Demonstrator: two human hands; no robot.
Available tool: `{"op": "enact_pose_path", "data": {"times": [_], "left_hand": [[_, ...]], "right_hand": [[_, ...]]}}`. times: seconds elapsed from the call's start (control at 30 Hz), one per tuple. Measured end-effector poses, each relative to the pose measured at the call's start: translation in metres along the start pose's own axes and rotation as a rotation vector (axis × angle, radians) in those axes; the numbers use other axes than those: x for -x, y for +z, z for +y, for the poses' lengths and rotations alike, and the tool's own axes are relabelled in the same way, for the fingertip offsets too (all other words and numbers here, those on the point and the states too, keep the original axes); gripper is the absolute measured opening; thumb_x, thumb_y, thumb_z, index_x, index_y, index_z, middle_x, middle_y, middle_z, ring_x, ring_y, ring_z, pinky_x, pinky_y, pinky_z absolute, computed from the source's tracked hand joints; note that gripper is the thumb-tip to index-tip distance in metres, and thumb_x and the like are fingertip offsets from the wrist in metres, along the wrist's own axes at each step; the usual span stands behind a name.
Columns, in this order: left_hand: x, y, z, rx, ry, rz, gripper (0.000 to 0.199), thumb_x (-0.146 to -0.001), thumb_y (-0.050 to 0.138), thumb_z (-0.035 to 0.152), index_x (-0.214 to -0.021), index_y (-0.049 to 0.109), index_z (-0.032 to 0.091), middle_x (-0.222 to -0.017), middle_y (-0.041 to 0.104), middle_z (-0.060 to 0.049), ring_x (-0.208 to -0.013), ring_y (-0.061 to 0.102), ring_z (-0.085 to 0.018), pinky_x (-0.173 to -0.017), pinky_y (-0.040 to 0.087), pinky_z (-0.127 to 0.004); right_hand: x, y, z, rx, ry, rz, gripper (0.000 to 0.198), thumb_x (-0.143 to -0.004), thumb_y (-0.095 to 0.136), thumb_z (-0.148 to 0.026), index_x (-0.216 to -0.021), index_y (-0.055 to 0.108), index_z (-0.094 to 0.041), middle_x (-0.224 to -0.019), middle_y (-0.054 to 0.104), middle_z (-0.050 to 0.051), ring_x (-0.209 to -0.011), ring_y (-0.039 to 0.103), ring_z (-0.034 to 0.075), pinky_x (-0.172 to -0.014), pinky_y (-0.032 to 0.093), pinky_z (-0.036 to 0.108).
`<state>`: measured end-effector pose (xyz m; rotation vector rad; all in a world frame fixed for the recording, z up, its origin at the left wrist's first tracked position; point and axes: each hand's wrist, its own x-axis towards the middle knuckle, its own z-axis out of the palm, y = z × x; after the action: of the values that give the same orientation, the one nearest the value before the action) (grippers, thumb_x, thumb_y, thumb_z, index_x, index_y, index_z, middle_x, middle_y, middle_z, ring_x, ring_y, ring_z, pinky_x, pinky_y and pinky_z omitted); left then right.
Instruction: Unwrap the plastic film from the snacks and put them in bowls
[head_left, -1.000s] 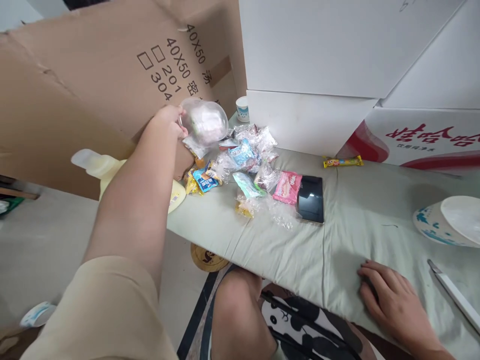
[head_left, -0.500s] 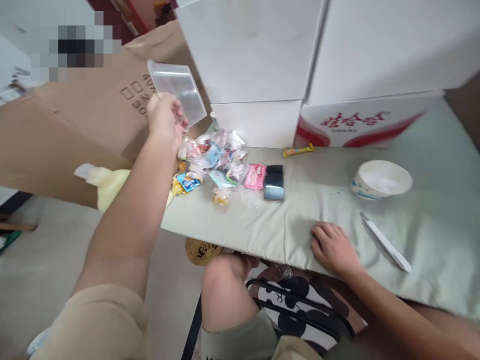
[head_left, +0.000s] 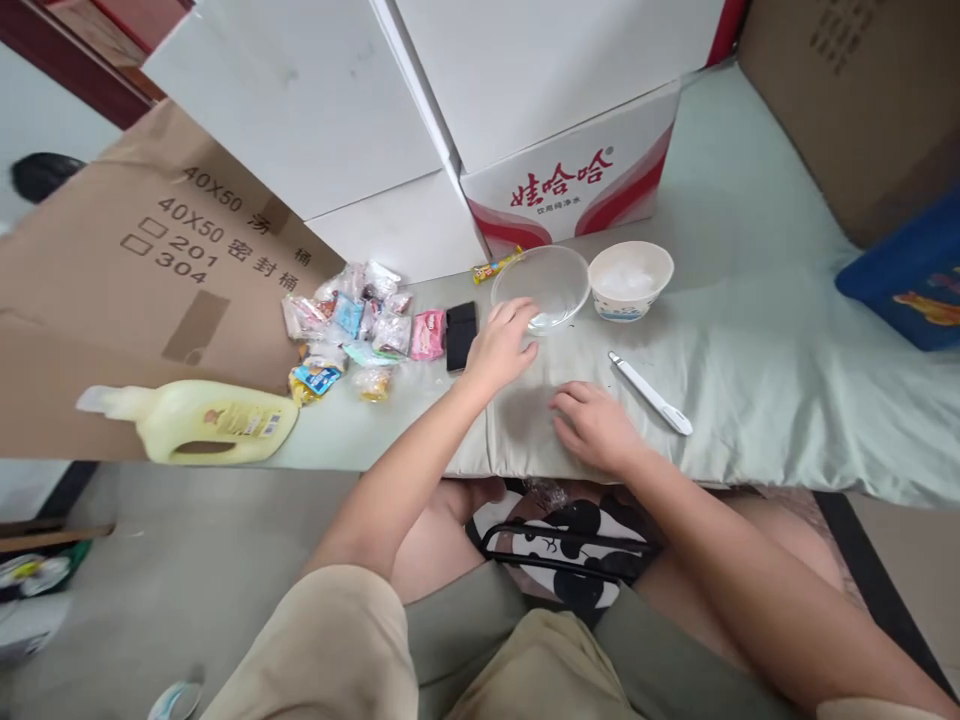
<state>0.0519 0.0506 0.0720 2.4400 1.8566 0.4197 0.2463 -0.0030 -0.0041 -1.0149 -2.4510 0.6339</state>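
My left hand is at the near left rim of a clear round plastic container standing on the pale green cloth. Its fingertips touch or nearly touch the rim, and the thumb is spread away from them. My right hand rests on the cloth near the front edge, fingers loosely bent and holding nothing. To its right lies a white utility knife. A white paper bowl with a blue pattern stands beside the container; something whitish inside is unclear. A thin yellow packet lies behind the container.
Left of my hand are a black rectangular item, a pink packet and a pile of wrapped snacks. A pale yellow bottle lies far left. White cartons and a brown carton border the back; a blue container is right.
My left hand has brought the clear container from above the snack pile rightward and down onto the cloth beside the bowl. The view has turned right. My right hand stays on the cloth.
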Motion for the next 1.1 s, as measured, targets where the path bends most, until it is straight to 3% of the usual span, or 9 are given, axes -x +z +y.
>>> {"op": "enact_pose_path", "data": {"times": [0.13,0.23,0.37,0.53,0.6,0.67,0.77,0.9,1.1], "left_hand": [[0.063,-0.024,-0.052,0.009,-0.248,0.082,0.024,-0.089,0.057,0.020,-0.111,0.067,0.018,-0.106,0.071,-0.009,-0.102,0.067,-0.023,-0.094,0.054,-0.037],[0.084,-0.035,-0.095,-0.055,-0.475,0.029,0.027,-0.087,0.056,0.021,-0.111,0.067,0.017,-0.109,0.072,-0.010,-0.101,0.067,-0.024,-0.095,0.053,-0.038],[0.054,-0.037,-0.136,-0.241,-0.523,-0.093,0.046,-0.089,0.053,0.033,-0.133,0.062,0.019,-0.138,0.062,-0.015,-0.135,0.051,-0.034,-0.113,0.039,-0.048],[-0.005,-0.042,-0.171,-0.373,-0.378,-0.541,0.107,-0.068,0.080,0.045,-0.160,0.032,0.021,-0.170,0.027,-0.016,-0.158,0.012,-0.042,-0.125,0.006,-0.065],[-0.022,-0.044,-0.180,-0.417,-0.344,-0.635,0.117,-0.061,0.086,0.047,-0.161,0.030,0.019,-0.168,0.030,-0.020,-0.157,0.017,-0.043,-0.124,0.002,-0.066],[-0.034,-0.046,-0.187,-0.458,-0.311,-0.671,0.106,-0.058,0.088,0.046,-0.151,0.046,0.015,-0.156,0.049,-0.023,-0.149,0.035,-0.043,-0.125,0.007,-0.064],[-0.041,-0.055,-0.193,-0.461,-0.261,-0.629,0.068,-0.058,0.087,0.042,-0.118,0.068,0.015,-0.129,0.068,-0.020,-0.126,0.059,-0.040,-0.117,0.034,-0.052],[-0.030,-0.089,-0.195,-0.227,-0.353,-0.458,0.036,-0.052,0.089,0.032,-0.078,0.067,0.020,-0.087,0.072,-0.008,-0.096,0.069,-0.032,-0.087,0.053,-0.038],[0.027,-0.143,-0.148,0.683,-0.636,0.104,0.040,-0.056,0.092,0.032,-0.084,0.065,0.020,-0.066,0.062,-0.001,-0.071,0.067,-0.021,-0.066,0.055,-0.034]], "right_hand": [[0.003,-0.002,0.003,-0.054,-0.025,0.005,0.029,-0.098,0.046,-0.024,-0.110,0.070,-0.012,-0.111,0.069,0.015,-0.106,0.064,0.031,-0.098,0.049,0.045],[-0.002,0.005,-0.009,-0.098,-0.049,-0.013,0.031,-0.098,0.045,-0.024,-0.112,0.070,-0.012,-0.111,0.069,0.015,-0.105,0.064,0.031,-0.098,0.050,0.045],[-0.010,0.020,-0.032,-0.141,-0.088,-0.034,0.029,-0.098,0.045,-0.023,-0.112,0.069,-0.015,-0.110,0.069,0.015,-0.105,0.064,0.029,-0.096,0.050,0.044],[-0.015,0.032,-0.048,-0.140,-0.098,-0.102,0.027,-0.097,0.046,-0.020,-0.110,0.069,-0.015,-0.108,0.069,0.014,-0.104,0.063,0.028,-0.095,0.050,0.045],[-0.017,0.032,-0.049,-0.127,-0.095,-0.139,0.026,-0.097,0.046,-0.020,-0.107,0.069,-0.015,-0.107,0.068,0.013,-0.102,0.064,0.028,-0.095,0.050,0.045],[-0.021,0.031,-0.048,-0.114,-0.095,-0.173,0.025,-0.097,0.045,-0.020,-0.104,0.069,-0.015,-0.106,0.068,0.013,-0.100,0.064,0.027,-0.094,0.050,0.045],[-0.026,0.029,-0.046,-0.108,-0.093,-0.197,0.026,-0.097,0.044,-0.019,-0.104,0.069,-0.014,-0.107,0.068,0.014,-0.101,0.064,0.028,-0.095,0.049,0.045],[-0.027,0.027,-0.047,-0.129,-0.106,-0.191,0.026,-0.097,0.044,-0.019,-0.106,0.068,-0.014,-0.107,0.068,0.014,-0.101,0.064,0.028,-0.096,0.050,0.045],[-0.014,0.023,-0.047,-0.329,-0.059,-0.075,0.028,-0.095,0.044,-0.020,-0.113,0.065,-0.017,-0.109,0.068,0.013,-0.101,0.066,0.026,-0.092,0.053,0.042]]}}
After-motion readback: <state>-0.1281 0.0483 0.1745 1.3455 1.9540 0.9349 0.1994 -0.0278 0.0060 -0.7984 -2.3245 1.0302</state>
